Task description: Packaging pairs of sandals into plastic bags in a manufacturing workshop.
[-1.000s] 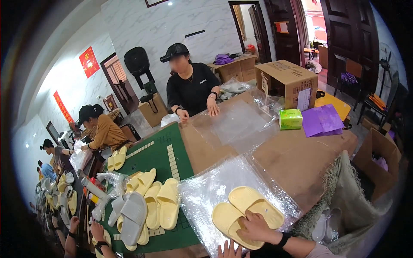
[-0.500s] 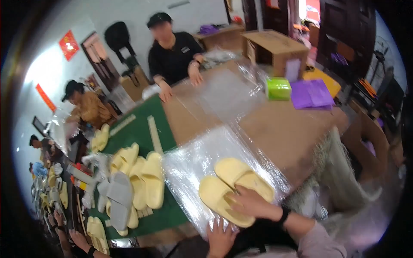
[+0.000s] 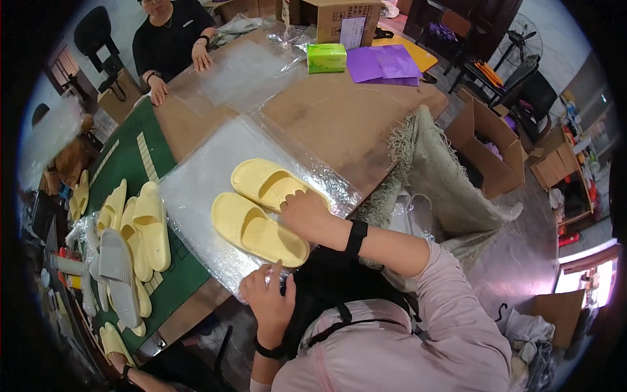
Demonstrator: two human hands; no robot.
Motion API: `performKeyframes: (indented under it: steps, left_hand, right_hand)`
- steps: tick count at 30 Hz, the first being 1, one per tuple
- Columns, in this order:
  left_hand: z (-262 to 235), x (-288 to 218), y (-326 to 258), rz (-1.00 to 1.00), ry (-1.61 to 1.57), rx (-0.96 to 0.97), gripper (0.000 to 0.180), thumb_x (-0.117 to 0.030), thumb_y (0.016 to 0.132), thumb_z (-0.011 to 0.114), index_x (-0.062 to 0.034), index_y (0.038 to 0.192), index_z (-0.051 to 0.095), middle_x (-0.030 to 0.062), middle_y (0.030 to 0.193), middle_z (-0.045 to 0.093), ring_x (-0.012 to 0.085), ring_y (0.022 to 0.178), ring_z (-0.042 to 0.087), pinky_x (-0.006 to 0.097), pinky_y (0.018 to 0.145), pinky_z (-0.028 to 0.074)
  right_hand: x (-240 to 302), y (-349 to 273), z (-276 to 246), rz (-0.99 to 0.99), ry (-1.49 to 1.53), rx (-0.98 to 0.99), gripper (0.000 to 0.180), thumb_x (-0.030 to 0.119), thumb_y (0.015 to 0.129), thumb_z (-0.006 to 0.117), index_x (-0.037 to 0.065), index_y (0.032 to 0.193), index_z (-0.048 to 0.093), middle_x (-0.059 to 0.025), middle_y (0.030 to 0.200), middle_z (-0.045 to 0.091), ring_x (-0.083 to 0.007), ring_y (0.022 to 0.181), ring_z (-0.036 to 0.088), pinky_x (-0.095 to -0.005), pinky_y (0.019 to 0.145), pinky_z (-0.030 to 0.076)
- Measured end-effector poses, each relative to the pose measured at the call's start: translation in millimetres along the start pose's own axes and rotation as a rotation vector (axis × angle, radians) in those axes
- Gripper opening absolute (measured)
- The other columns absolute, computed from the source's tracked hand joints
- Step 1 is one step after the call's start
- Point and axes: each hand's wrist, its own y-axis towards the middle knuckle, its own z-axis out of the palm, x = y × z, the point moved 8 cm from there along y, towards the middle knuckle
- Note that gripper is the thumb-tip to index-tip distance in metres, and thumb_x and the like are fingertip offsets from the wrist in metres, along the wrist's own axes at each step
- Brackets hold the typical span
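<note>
Two pale yellow slippers lie side by side on a clear plastic bag (image 3: 209, 173) spread over the brown table (image 3: 339, 117). My right hand (image 3: 307, 214) rests on the heel of the far slipper (image 3: 271, 184), fingers bent over its edge. The near slipper (image 3: 258, 230) lies just below it. My left hand (image 3: 266, 294) pinches the near edge of the plastic bag at the table's front edge.
A row of yellow and grey slippers (image 3: 134, 245) lies on a green mat (image 3: 130, 163) to the left. A person in black (image 3: 171, 32) sits across with hands on more plastic bags. A green box (image 3: 326, 57), purple sheets (image 3: 384, 65) and cardboard boxes (image 3: 486, 147) lie beyond.
The view has tilted down and closer to the table. My right hand stays on the far slipper; my left hand has closed on the bag's near edge.
</note>
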Motion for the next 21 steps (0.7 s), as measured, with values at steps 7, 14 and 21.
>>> performKeyframes:
  steps: [7, 14, 21]
  left_hand:
    - [-2, -74, 30, 0.282, -0.361, 0.132, 0.044, -0.011, 0.078, 0.068, -0.015, 0.121, 0.064, 0.0052, 0.081, 0.05, 0.0232, 0.075, 0.046, 0.037, 0.069, 0.038]
    - [16, -82, 57, 0.363, -0.24, 0.203, 0.048, -0.014, 0.08, 0.063, -0.019, 0.128, 0.06, 0.0063, 0.077, 0.045, 0.0243, 0.072, 0.046, 0.038, 0.066, 0.038]
    - [32, -80, 41, 0.353, -0.174, 0.181, 0.057, -0.019, 0.079, 0.063, -0.0191, 0.135, 0.052, 0.0079, 0.076, 0.047, 0.0254, 0.073, 0.051, 0.037, 0.063, 0.041]
  right_hand:
    - [1, -4, 16, -0.062, -0.201, -0.136, 0.017, 0.018, 0.078, 0.058, 0.006, 0.09, 0.061, -0.0067, 0.085, 0.06, -0.0216, 0.079, 0.06, -0.0341, 0.064, 0.045]
    - [-3, 17, 19, -0.04, -0.2, -0.233, 0.013, 0.019, 0.08, 0.057, 0.01, 0.09, 0.059, -0.0053, 0.086, 0.057, -0.0209, 0.077, 0.058, -0.0343, 0.063, 0.043]
    - [1, 17, 16, -0.003, 0.11, -0.06, 0.02, 0.022, 0.086, 0.053, 0.006, 0.097, 0.057, -0.0115, 0.091, 0.06, -0.0287, 0.082, 0.063, -0.0439, 0.068, 0.048]
